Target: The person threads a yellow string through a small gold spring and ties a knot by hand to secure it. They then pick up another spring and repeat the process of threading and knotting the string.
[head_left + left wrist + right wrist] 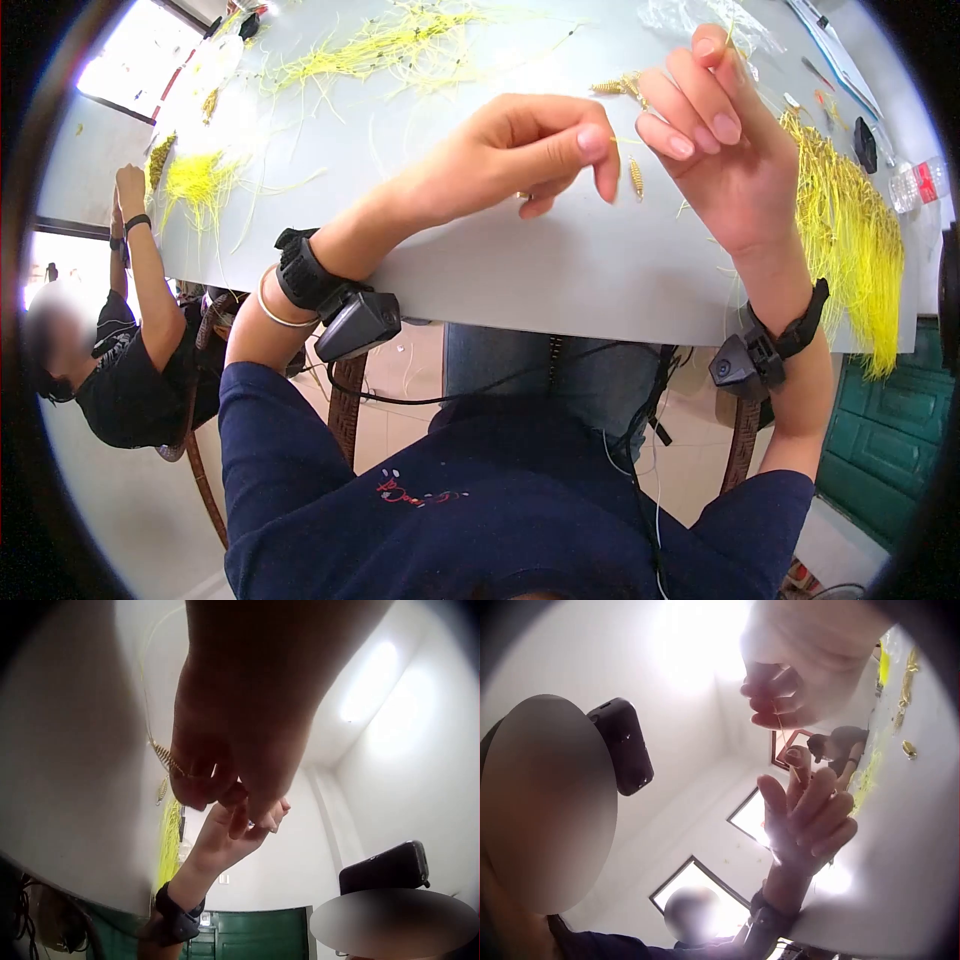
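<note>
- Head view: the left hand [520, 150] is raised over the grey bench [560, 270], thumb and forefinger pinched together on a thin yellow strand [625, 141] that runs across to the right hand [725, 140].
- The right hand is held up close by, its fingers [700, 105] loosely bent and bunched at the tips; a yellow wisp shows at the topmost fingertip, so they look clamped on the strand's other end.
- A small gold spring [636, 178] hangs just below the gap between the hands, above the bench and not resting on it.
- More gold springs [618, 87] lie on the bench behind the hands. A thick yellow bundle [850, 240] drapes over the bench edge at the right; loose yellow strands [390, 45] are spread at the far side.
- A second person [120, 330] sits at the left end of the bench.
- Left wrist view: the left hand [240, 742] fills the frame, fingertips closed; a spring [169, 759] on a strand sits just beside them, another dangling below. The right hand [236, 832] reaches up from beneath.
- Right wrist view: the right-hand fingertips [772, 697] pinch a fine strand [780, 724]; the left hand [810, 817] is just below.
- Judgement: the step in hand appears to be threading or seating a spring on a strand. The next move calls for keeping the strand taut and both pinches firm, since the spring hangs free.
</note>
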A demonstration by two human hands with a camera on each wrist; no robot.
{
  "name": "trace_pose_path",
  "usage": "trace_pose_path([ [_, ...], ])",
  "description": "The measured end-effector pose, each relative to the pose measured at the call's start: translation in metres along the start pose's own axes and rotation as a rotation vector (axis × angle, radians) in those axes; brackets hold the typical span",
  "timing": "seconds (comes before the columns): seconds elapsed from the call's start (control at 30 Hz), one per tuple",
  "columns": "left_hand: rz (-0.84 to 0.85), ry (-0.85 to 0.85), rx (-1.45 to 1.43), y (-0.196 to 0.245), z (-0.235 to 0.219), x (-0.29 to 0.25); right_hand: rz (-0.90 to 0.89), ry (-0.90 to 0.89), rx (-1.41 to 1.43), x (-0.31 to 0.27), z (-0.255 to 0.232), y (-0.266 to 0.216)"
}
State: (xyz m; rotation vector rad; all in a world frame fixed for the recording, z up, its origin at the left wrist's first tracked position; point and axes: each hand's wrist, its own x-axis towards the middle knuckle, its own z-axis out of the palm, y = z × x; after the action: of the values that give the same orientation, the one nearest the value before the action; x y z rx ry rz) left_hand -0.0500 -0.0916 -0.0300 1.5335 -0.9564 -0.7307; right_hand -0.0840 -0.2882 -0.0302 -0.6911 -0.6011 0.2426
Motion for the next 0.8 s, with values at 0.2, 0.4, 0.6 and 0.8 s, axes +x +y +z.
trace_pose_path([
  [0.2, 0.075, 0.007, 0.146, -0.007, -0.003, 0.003, -0.106, 0.040, -0.304, -0.002, -0.007, -0.022],
  [0.4, 0.096, 0.081, 0.230, -0.013, -0.008, 0.001, -0.229, 0.158, -0.167, -0.006, -0.023, -0.046],
  [0.6, 0.047, 0.156, 0.285, -0.019, -0.011, -0.004, -0.168, 0.334, -0.296, -0.006, -0.025, -0.039],
  [0.8, 0.107, 0.229, 0.310, -0.023, -0.009, -0.001, -0.019, 0.455, -0.860, -0.001, 0.004, -0.012],
])
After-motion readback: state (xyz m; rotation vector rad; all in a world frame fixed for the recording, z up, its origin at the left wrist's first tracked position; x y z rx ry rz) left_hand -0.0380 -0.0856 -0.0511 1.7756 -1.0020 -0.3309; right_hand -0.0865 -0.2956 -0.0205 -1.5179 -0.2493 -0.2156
